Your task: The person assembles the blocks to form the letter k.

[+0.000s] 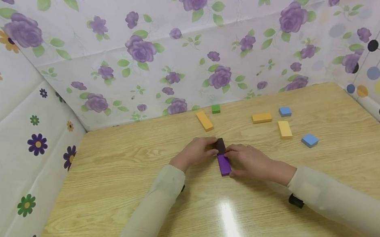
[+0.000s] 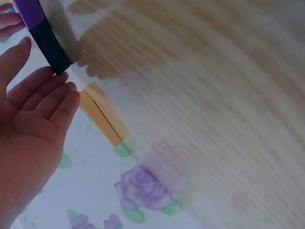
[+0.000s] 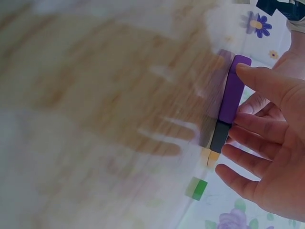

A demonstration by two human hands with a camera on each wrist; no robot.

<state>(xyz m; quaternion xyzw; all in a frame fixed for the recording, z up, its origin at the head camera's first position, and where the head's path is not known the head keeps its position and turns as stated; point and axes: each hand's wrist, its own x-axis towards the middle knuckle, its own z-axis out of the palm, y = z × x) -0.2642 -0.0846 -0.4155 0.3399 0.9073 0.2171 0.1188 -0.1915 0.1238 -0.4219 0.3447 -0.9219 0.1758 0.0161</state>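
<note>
A black block [image 1: 220, 146] and a purple block [image 1: 224, 165] lie end to end in one line on the wooden table. On the left side, my left hand [image 1: 197, 151] holds the black block, fingers by its far end and thumb by its near part. From the right, my right hand [image 1: 251, 161] grips the purple block, thumb at its near end and index finger by the joint between both blocks. In the left wrist view the left fingertips [image 2: 59, 76] meet the end of the black block. The right wrist view shows the right thumb [image 3: 257, 78] against the purple block.
Beyond the hands lie an orange block [image 1: 204, 120] and a small green block [image 1: 215, 109]. To the right are another orange block [image 1: 261, 118], a pale yellow block [image 1: 285, 129] and two blue blocks [image 1: 309, 140]. Flowered cloth [image 1: 173, 55] hangs behind the table.
</note>
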